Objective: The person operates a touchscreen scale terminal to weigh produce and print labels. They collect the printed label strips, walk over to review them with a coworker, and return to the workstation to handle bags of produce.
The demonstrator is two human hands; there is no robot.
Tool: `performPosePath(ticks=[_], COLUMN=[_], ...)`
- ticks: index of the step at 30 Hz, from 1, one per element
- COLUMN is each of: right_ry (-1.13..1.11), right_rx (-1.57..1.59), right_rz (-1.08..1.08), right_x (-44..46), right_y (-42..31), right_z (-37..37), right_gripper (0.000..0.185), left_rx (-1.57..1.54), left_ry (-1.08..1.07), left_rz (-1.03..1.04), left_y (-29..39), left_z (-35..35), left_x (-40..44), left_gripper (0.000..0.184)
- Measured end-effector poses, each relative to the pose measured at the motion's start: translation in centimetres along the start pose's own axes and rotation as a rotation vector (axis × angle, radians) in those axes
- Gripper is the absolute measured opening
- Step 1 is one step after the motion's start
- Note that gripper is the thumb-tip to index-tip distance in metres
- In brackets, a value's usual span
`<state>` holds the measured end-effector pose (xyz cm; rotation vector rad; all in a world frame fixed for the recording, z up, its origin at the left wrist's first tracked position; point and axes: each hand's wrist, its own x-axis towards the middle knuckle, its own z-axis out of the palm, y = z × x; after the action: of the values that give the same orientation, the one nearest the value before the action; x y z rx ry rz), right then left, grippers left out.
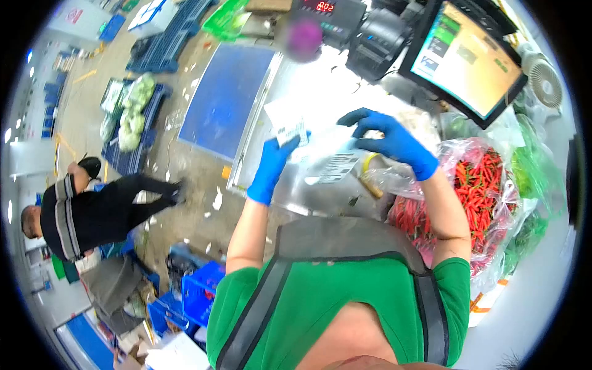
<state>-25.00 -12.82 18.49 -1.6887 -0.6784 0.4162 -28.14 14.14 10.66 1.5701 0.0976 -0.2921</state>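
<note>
Left hand pinches printed slip; right hand half-curled by printed sheet, can't tell if gripping; both look light, floppy, easily creased; hold by edges.

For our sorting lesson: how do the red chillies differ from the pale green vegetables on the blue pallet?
The chillies are bright red; the vegetables are pale green. The chillies are slim; the vegetables look bulkier and rounded. The chillies lie beside the person's right arm; the vegetables sit off on the pallet. Both lie heaped together.
</note>
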Motion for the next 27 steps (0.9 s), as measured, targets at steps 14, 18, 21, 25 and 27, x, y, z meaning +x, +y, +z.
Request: performPosePath(ticks=[14,18,21,25,27], right_ry=[-0.084,-0.305,-0.182,-0.151,0.129], right_rx=[-0.138,-0.382,-0.611,-0.507,-0.306], right_rz=[0.367,0.033,0.028,0.344,0.206], right_x=[3.1,1.9,1.5,2.6,1.6], right_y=[1.1,1.7,4.1,5.1,7.5], right_z=[1.8,2.8,5.8,5.5,4.6], right_gripper=[0.015,0.012,0.013,0.017,0.018], left_rx=[0.864,1.243,1.339,1.423,1.098], left_ry=[-0.378,-0.447,-0.585,-0.472,0.104], left_rz=[0.066,0.066,0.359,0.689,0.845], left_y=[4.8,4.4,4.0,5.8,7.9], left_z=[-0.4,0.8,1.7,2.2,3.2], left_x=[1.5,1.8,2.3,4.2,4.4], left_gripper=[0.022,0.026,0.031,0.022,0.019])
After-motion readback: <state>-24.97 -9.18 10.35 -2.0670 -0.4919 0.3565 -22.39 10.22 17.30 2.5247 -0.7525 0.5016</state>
